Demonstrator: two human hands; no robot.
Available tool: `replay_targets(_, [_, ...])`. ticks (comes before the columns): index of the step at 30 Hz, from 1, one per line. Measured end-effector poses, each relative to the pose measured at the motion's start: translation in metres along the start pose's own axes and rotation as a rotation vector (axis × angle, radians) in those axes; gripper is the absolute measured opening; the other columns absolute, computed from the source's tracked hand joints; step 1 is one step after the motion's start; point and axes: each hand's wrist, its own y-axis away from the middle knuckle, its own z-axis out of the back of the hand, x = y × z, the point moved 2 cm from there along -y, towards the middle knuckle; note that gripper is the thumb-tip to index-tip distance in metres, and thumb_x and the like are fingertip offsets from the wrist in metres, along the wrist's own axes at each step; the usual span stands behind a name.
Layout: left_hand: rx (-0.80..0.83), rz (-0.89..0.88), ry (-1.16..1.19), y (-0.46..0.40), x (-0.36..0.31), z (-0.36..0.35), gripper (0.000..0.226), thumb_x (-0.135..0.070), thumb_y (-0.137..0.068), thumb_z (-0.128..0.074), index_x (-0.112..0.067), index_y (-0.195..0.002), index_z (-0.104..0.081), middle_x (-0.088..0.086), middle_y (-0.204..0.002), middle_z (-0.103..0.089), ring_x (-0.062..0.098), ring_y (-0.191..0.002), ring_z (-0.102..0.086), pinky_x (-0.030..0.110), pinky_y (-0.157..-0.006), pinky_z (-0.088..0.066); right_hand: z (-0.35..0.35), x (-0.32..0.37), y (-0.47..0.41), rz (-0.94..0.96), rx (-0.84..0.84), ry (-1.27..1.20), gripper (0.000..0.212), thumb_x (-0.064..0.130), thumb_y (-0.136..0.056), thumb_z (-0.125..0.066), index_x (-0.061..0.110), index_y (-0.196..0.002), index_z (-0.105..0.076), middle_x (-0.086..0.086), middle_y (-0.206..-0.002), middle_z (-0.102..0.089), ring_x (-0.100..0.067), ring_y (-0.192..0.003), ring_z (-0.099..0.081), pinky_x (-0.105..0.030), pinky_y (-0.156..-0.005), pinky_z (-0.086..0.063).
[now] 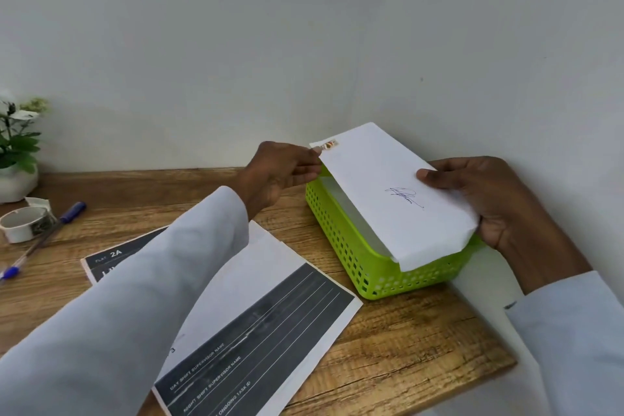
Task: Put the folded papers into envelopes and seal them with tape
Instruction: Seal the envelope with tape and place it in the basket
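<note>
A smooth white paper envelope (388,192), long and rectangular, is held tilted above a lime-green plastic basket (364,263) whose walls are pierced with rows of small square holes. The envelope bears a blue ink signature near its middle and a small coloured stamp at its far corner. The right hand (486,199) grasps the envelope's near right end, thumb flat on top beside the signature and fingers curled beneath. The left hand (280,172) pinches the far left corner between thumb and fingertips, just below the stamp. Both arms wear pale, soft cloth sleeves.

The basket sits at the desk's (405,341) far right corner, against the white wall; inside it lie more white sheets or envelopes, which of the two I cannot tell. The desk is wood-grained, warm brown, with streaked figure.

Near the front edge, under the left sleeve, lie folded papers (256,331), matte white with dark grey printed bands and thin white lines. At the left edge sit a roll of tape (25,223), round and whitish, and a blue-capped pen (44,236) with a clear barrel. A leafy plant in a white pot (17,159) stands at the far left corner.
</note>
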Motion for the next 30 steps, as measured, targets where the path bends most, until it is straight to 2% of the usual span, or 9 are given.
replay_targets(5, [-0.013, 0.015, 0.002, 0.001, 0.003, -0.026, 0.029, 0.009, -0.075, -0.076, 0.013, -0.102, -0.065, 0.019, -0.098, -0.07, 0.019, -0.071, -0.069, 0.02, -0.053, -0.056, 0.0, -0.007, -0.002, 0.031, -0.021, 0.243, 0.01, -0.001, -0.081, -0.074, -0.001, -0.091, -0.075, -0.009, -0.073, -0.076, -0.014, -0.054, -0.069, -0.022, -0.05, -0.056])
replay_targets(9, [-0.104, -0.022, -0.16, -0.01, 0.008, -0.035, 0.028, 0.01, -0.071, -0.079, 0.006, -0.092, -0.062, 0.023, -0.098, -0.068, 0.02, -0.057, -0.067, 0.023, -0.047, -0.054, -0.006, -0.004, -0.025, 0.177, -0.064, 0.906, 0.016, 0.01, -0.081, -0.074, -0.003, -0.091, -0.075, -0.021, -0.087, -0.073, -0.029, -0.079, -0.069, -0.037, -0.071, -0.055])
replay_targets(11, [-0.146, -0.09, -0.409, -0.017, 0.012, -0.034, 0.038, -0.002, -0.067, -0.085, -0.009, -0.089, -0.054, 0.013, -0.097, -0.065, 0.019, -0.063, -0.065, 0.031, -0.063, -0.057, -0.011, -0.002, -0.035, 0.203, -0.081, 1.088, 0.017, 0.013, -0.079, -0.074, 0.003, -0.093, -0.076, -0.015, -0.093, -0.074, -0.032, -0.091, -0.067, -0.031, -0.074, -0.05])
replay_targets(13, [-0.163, -0.178, -0.701, -0.021, 0.014, -0.034, 0.049, -0.018, -0.063, -0.088, -0.015, -0.096, -0.053, -0.002, -0.096, -0.055, 0.019, -0.085, -0.058, 0.033, -0.077, -0.051, -0.014, -0.003, -0.046, 0.189, -0.077, 1.149, 0.018, 0.012, -0.078, -0.074, 0.005, -0.094, -0.073, -0.012, -0.095, -0.072, -0.033, -0.094, -0.066, -0.029, -0.073, -0.046])
replay_targets(17, [-0.155, -0.316, -1.144, -0.021, 0.01, -0.041, 0.042, -0.032, -0.059, -0.086, -0.019, -0.093, -0.066, -0.003, -0.095, -0.066, 0.023, -0.092, -0.063, 0.03, -0.072, -0.043, -0.022, -0.022, -0.055, 0.131, -0.032, 1.259, 0.023, 0.014, -0.079, -0.072, 0.006, -0.1, -0.066, -0.014, -0.106, -0.069, -0.034, -0.1, -0.063, -0.033, -0.077, -0.048])
replay_targets(21, [-0.113, -0.411, -1.415, -0.019, 0.009, -0.053, 0.042, -0.032, -0.065, -0.085, -0.017, -0.098, -0.063, 0.004, -0.101, -0.067, 0.029, -0.095, -0.065, 0.031, -0.07, -0.04, -0.027, -0.046, -0.056, 0.087, 0.056, 1.313, 0.026, 0.014, -0.082, -0.067, 0.007, -0.106, -0.063, -0.014, -0.112, -0.067, -0.033, -0.103, -0.062, -0.032, -0.079, -0.048])
replay_targets(25, [-0.065, -0.352, -1.37, -0.019, 0.009, -0.051, 0.039, -0.03, -0.065, -0.084, -0.017, -0.097, -0.066, 0.004, -0.1, -0.068, 0.029, -0.095, -0.064, 0.032, -0.071, -0.041, -0.024, -0.046, -0.057, 0.057, 0.143, 1.3, 0.033, 0.011, -0.083, -0.065, 0.012, -0.115, -0.055, -0.007, -0.11, -0.061, -0.029, -0.103, -0.059, -0.031, -0.073, -0.044])
replay_targets(28, [-0.022, -0.259, -1.074, -0.021, 0.011, -0.04, 0.027, -0.02, -0.065, -0.082, -0.015, -0.09, -0.073, 0.006, -0.095, -0.073, 0.026, -0.095, -0.067, 0.036, -0.079, -0.051, -0.016, -0.036, -0.055, 0.072, 0.156, 1.119, 0.024, 0.003, -0.083, -0.065, 0.022, -0.097, -0.058, 0.004, -0.085, -0.053, -0.017, -0.072, -0.053, -0.026, -0.054, -0.034])
replay_targets(30, [0.045, -0.267, -0.797, -0.018, 0.008, -0.036, 0.016, -0.009, -0.07, -0.078, -0.008, -0.086, -0.077, 0.007, -0.085, -0.075, 0.017, -0.084, -0.069, 0.036, -0.077, -0.055, -0.01, -0.024, -0.05, 0.127, 0.16, 0.869, 0.027, -0.005, -0.085, -0.061, 0.021, -0.082, -0.065, 0.003, -0.071, -0.054, -0.014, -0.06, -0.048, -0.024, -0.049, -0.033])
